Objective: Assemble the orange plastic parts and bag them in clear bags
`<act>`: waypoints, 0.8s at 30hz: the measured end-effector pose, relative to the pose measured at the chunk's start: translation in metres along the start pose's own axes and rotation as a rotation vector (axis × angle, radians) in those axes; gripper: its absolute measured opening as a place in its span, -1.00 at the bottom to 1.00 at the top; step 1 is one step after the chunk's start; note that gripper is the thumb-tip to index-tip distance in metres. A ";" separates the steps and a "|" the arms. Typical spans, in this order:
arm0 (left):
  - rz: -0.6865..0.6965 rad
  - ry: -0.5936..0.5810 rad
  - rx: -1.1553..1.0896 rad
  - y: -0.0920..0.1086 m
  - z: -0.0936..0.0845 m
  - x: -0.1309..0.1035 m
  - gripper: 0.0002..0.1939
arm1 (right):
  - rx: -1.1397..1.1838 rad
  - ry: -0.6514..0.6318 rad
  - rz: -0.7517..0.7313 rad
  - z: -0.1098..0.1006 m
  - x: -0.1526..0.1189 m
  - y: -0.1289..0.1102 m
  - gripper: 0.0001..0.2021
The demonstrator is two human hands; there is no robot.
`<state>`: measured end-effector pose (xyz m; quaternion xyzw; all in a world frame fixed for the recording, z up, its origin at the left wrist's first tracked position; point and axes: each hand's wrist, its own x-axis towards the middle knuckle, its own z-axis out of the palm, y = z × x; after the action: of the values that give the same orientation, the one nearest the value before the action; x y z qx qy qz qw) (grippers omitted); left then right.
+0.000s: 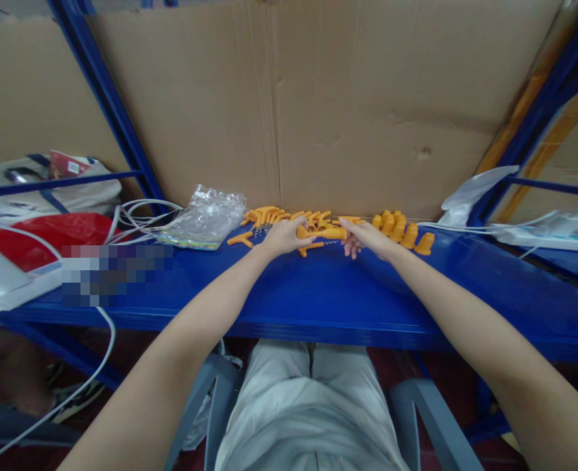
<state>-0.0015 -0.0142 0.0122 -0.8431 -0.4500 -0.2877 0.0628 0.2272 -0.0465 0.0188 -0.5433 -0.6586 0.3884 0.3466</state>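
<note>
Over the far part of the blue table (318,294), I have a long orange piece (334,233) between my hands, my left hand (285,238) curved partly closed with thumb and fingers at one end, my right hand (366,239) pinching the other end, its lower fingers loosely curled. Orange T-shaped handles (268,215) lie bunched beside and behind my left hand, with a clear plastic bag (211,214) farther left, while orange cup-like parts (409,235) stand grouped just right of my right hand.
</note>
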 end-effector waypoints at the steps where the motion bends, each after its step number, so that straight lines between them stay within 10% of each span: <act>1: 0.002 0.005 0.000 0.000 0.000 0.000 -0.70 | 0.019 -0.004 0.014 0.000 0.000 0.000 -0.41; 8: -0.009 0.005 0.012 -0.003 0.001 0.001 -0.72 | 0.230 -0.033 -0.022 -0.002 -0.001 0.005 -0.85; 14: -0.005 0.023 -0.082 -0.001 0.001 0.001 -0.46 | 0.285 0.144 -0.183 -0.013 0.010 0.012 -0.76; 19: 0.017 -0.057 -0.119 -0.008 0.007 0.002 -0.38 | -0.049 0.517 -0.393 -0.041 0.025 0.031 -0.54; 24: 0.044 -0.115 -0.088 -0.013 0.013 0.004 -0.42 | -0.710 0.757 -0.287 -0.059 0.022 0.044 -0.61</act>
<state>-0.0044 0.0008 0.0017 -0.8699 -0.4210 -0.2569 0.0060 0.2953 -0.0122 0.0074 -0.6337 -0.6461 -0.1326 0.4043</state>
